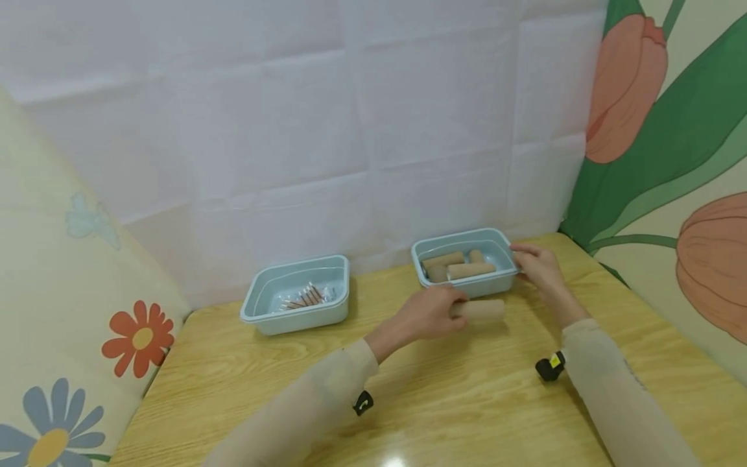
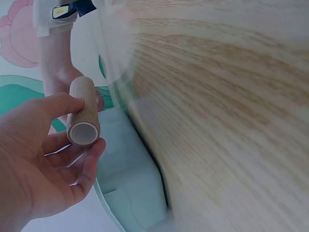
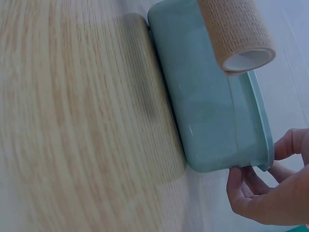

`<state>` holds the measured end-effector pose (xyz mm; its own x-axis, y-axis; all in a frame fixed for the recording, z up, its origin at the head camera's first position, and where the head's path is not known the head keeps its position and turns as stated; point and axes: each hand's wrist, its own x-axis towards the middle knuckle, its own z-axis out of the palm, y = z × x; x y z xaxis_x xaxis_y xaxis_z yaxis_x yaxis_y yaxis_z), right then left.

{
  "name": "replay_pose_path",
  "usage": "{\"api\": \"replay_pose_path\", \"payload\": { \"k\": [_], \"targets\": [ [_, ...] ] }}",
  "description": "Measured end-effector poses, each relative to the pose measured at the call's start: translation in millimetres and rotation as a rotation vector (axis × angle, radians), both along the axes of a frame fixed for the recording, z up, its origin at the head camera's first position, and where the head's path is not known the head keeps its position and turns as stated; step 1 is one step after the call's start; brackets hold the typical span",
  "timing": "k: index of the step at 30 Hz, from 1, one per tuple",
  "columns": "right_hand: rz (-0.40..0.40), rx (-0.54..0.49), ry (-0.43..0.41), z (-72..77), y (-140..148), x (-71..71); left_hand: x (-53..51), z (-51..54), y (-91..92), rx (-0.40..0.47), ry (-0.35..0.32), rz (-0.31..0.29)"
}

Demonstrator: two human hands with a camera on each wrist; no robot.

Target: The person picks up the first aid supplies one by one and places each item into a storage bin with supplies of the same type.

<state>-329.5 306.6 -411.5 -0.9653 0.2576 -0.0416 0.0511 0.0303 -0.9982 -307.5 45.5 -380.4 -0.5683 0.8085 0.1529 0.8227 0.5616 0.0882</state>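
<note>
My left hand (image 1: 428, 311) pinches one end of a tan roll of crepe bandage (image 1: 481, 311), held above the table in front of the right bin. In the left wrist view the hollow white core of the bandage roll (image 2: 83, 111) faces the camera, with thumb and fingers on its sides. My right hand (image 1: 539, 269) grips the right end of the light blue plastic bin (image 1: 475, 285), its thumb and fingers at the rim in the right wrist view. Several similar tan rolls (image 1: 471, 270) lie inside that bin.
To the left stands a second light blue bin (image 1: 303, 321) holding several thin brown-and-white sticks (image 1: 309, 296) in clear wrapping. Both bins sit on the wood-grain table (image 1: 455, 402), close to the white sheet (image 1: 280, 143) behind. A flower-painted wall (image 1: 671, 162) borders the right side.
</note>
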Motion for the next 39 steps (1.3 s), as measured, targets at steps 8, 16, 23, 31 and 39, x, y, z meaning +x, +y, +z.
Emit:
{"api": "replay_pose_path", "payload": {
  "k": [8, 16, 23, 31, 39],
  "targets": [
    [0.003, 0.002, 0.002, 1.5, -2, -1.2, -5.9, 8.5, 3.9, 0.009, 0.03, 0.01],
    [0.005, 0.0, -0.001, 2.5, -8, -2.2, -9.9, 14.2, 5.8, 0.015, 0.087, 0.038],
    [0.005, 0.004, 0.013, 2.7, -9, -3.9, -10.9, 17.8, 10.2, 0.007, 0.083, 0.049],
    [0.017, 0.003, 0.01, 4.3, -12, -1.8, -12.3, 19.0, 14.2, 0.014, 0.107, 0.066],
    [0.02, 0.0, 0.01, 3.2, -11, -2.1, -16.5, 22.0, 16.5, 0.014, 0.105, 0.103]
  ]
}}
